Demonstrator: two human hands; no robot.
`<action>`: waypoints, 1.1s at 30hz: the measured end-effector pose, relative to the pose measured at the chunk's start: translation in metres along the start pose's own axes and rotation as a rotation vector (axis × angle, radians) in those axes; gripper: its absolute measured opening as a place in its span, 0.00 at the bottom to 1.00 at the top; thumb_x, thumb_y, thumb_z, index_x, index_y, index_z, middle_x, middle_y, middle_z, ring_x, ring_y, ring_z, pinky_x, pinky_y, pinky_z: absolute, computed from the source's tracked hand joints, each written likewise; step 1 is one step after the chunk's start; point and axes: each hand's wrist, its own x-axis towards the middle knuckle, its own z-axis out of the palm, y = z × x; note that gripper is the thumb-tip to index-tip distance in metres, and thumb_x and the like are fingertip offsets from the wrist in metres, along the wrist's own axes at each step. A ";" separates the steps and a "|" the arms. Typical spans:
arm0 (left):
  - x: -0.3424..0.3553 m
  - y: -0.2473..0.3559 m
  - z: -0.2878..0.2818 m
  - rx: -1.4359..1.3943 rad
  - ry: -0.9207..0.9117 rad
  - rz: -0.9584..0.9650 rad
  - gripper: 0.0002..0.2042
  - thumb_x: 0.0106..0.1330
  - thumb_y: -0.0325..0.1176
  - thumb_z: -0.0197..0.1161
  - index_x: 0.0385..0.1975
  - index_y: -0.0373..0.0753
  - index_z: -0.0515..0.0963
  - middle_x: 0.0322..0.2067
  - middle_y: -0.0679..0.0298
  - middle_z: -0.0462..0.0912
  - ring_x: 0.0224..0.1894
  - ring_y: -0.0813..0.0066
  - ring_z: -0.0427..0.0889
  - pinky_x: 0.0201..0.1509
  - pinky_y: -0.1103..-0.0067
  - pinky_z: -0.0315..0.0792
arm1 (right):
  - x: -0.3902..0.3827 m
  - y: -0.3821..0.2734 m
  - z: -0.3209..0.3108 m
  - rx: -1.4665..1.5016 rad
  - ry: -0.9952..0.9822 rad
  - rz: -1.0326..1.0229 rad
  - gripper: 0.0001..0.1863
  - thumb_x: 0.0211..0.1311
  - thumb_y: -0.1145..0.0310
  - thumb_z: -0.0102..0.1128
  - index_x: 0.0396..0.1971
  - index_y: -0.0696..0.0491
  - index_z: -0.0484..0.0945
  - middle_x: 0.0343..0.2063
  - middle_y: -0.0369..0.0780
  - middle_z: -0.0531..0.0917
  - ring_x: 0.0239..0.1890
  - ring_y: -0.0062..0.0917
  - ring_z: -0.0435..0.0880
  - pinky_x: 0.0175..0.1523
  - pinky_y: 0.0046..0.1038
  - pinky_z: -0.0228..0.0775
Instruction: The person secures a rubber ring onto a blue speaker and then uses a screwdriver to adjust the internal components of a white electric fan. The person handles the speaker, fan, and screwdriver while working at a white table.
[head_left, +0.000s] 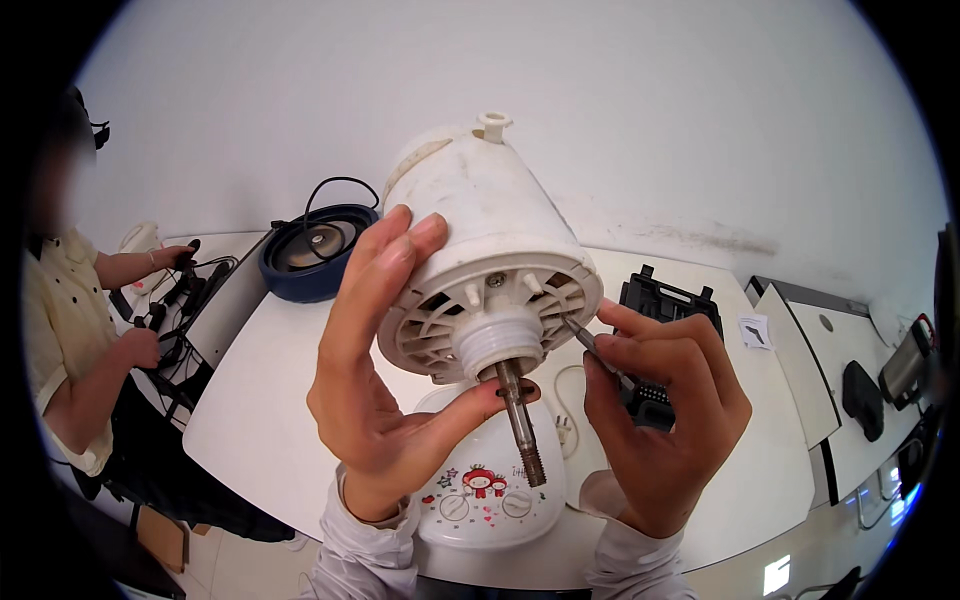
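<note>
My left hand (375, 370) is wrapped round a white electric fan motor housing (480, 205), held tilted above the table. Its vented front, a threaded white collar (497, 345) and the metal shaft (519, 425) face down toward me. My left thumb lies by the shaft, just below the collar. In my right hand (670, 410) is a slim pointed metal tool (583, 336), pinched between thumb and fingers. Its tip is at the slots on the right of the vented front; whether it touches them I cannot tell. Beneath stands a white fan base (490, 525) with cartoon prints and two knobs.
A pale cable with a plug (563, 432) lies beside the base. Behind my right hand is an open black tool case (672, 298). A dark blue round appliance (318, 250) stands at the table's (260, 400) back left. A co-worker (75, 350) handles black cables farther left.
</note>
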 end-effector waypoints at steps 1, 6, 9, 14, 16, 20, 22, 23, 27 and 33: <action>-0.001 0.000 0.000 -0.005 -0.001 -0.010 0.50 0.34 0.33 0.80 0.61 0.32 0.58 0.57 0.44 0.69 0.62 0.51 0.67 0.65 0.62 0.62 | 0.000 0.001 0.000 0.003 0.002 -0.004 0.12 0.38 0.88 0.66 0.26 0.62 0.78 0.21 0.40 0.76 0.21 0.22 0.79 0.44 0.32 0.81; -0.002 0.000 0.000 -0.033 0.013 -0.054 0.50 0.33 0.31 0.81 0.61 0.32 0.59 0.57 0.44 0.68 0.62 0.53 0.67 0.66 0.63 0.62 | 0.001 0.002 0.003 0.027 0.001 -0.014 0.12 0.38 0.88 0.67 0.26 0.62 0.78 0.21 0.40 0.76 0.20 0.22 0.79 0.44 0.33 0.81; -0.002 0.001 0.002 -0.045 0.028 -0.061 0.50 0.32 0.29 0.81 0.60 0.32 0.59 0.57 0.45 0.69 0.62 0.54 0.67 0.66 0.63 0.62 | 0.001 0.003 0.002 0.012 0.007 -0.027 0.12 0.38 0.88 0.67 0.26 0.62 0.78 0.21 0.40 0.76 0.20 0.22 0.79 0.45 0.33 0.81; -0.002 -0.002 0.003 -0.043 0.041 -0.054 0.51 0.30 0.29 0.81 0.61 0.34 0.59 0.57 0.45 0.69 0.61 0.53 0.68 0.65 0.64 0.63 | 0.000 0.002 0.004 -0.009 0.009 -0.015 0.12 0.38 0.87 0.68 0.26 0.62 0.78 0.22 0.41 0.77 0.22 0.23 0.81 0.43 0.30 0.81; -0.001 -0.002 0.005 -0.055 0.054 -0.043 0.51 0.30 0.30 0.81 0.61 0.35 0.58 0.57 0.45 0.69 0.61 0.53 0.68 0.66 0.63 0.62 | 0.000 0.003 0.004 -0.021 0.012 -0.018 0.12 0.37 0.87 0.68 0.25 0.62 0.78 0.22 0.41 0.77 0.24 0.25 0.82 0.40 0.28 0.81; 0.000 -0.001 0.004 -0.064 0.053 -0.040 0.51 0.31 0.30 0.80 0.61 0.35 0.57 0.56 0.45 0.69 0.62 0.53 0.68 0.66 0.63 0.62 | -0.001 0.004 0.004 -0.032 0.013 -0.038 0.12 0.37 0.87 0.69 0.25 0.61 0.78 0.22 0.41 0.77 0.27 0.26 0.84 0.34 0.25 0.79; -0.001 -0.002 0.005 -0.064 0.064 -0.054 0.50 0.32 0.29 0.79 0.61 0.35 0.57 0.56 0.45 0.69 0.62 0.53 0.68 0.66 0.64 0.61 | -0.001 0.004 0.004 -0.031 0.009 -0.034 0.12 0.37 0.86 0.69 0.25 0.61 0.78 0.22 0.41 0.77 0.27 0.27 0.84 0.32 0.24 0.79; -0.001 -0.002 0.006 -0.065 0.069 -0.056 0.50 0.32 0.29 0.79 0.62 0.36 0.57 0.56 0.45 0.69 0.62 0.53 0.68 0.66 0.64 0.61 | -0.001 0.004 0.004 -0.031 0.005 -0.026 0.12 0.37 0.86 0.69 0.25 0.61 0.78 0.22 0.41 0.77 0.27 0.26 0.84 0.32 0.24 0.78; 0.000 -0.004 0.006 -0.061 0.062 -0.041 0.50 0.33 0.29 0.78 0.62 0.36 0.56 0.57 0.45 0.69 0.62 0.53 0.67 0.66 0.64 0.61 | -0.001 0.001 0.005 -0.045 -0.005 -0.010 0.12 0.37 0.86 0.69 0.26 0.61 0.78 0.22 0.41 0.77 0.26 0.26 0.84 0.31 0.23 0.78; 0.000 -0.004 0.004 -0.060 0.047 -0.029 0.51 0.32 0.29 0.79 0.62 0.36 0.56 0.57 0.45 0.69 0.62 0.53 0.67 0.66 0.64 0.61 | -0.003 0.002 0.011 -0.058 0.050 -0.052 0.12 0.38 0.87 0.67 0.26 0.62 0.77 0.20 0.40 0.76 0.24 0.25 0.82 0.34 0.25 0.80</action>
